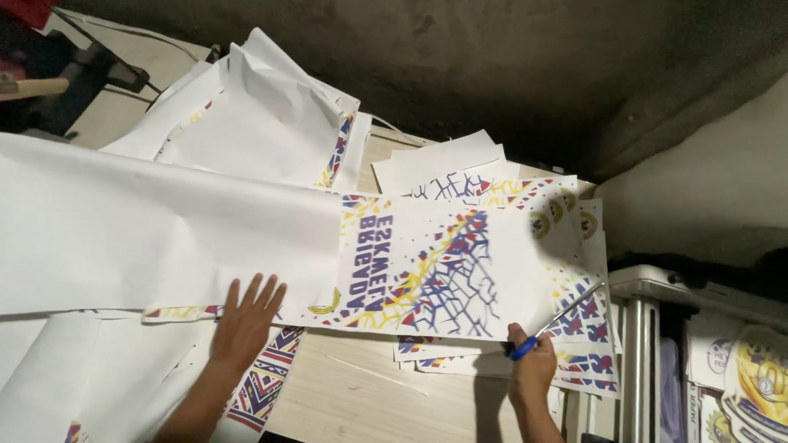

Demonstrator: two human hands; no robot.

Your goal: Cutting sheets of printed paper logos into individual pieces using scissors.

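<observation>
Wooden table, bare only along near edge, otherwise buried under paper. Long printed sheet laid across table from far left to right of centre: left portion plain white, right portion printed with purple lettering, yellow streaks and a blue, red and yellow branching pattern. Heap of loose white sheets behind it, edges curled, patterned border visible at 1 fold. More white paper hanging off near left side, strip with blue-red triangle pattern beside forearm. Stack of smaller printed sheets under and right of long sheet, fanned toward table's right end; round yellow emblems on topmost far ones. White rack right of table, printed items stored beside it. Left hand flat, fingers spread, palm pressed on near edge of long sheet, nothing gripped. Right hand closed around blue handles of scissors, at long sheet's near right corner; blades pointing up and right over stacked sheets, appearing nearly together, contact with paper not discernible.
</observation>
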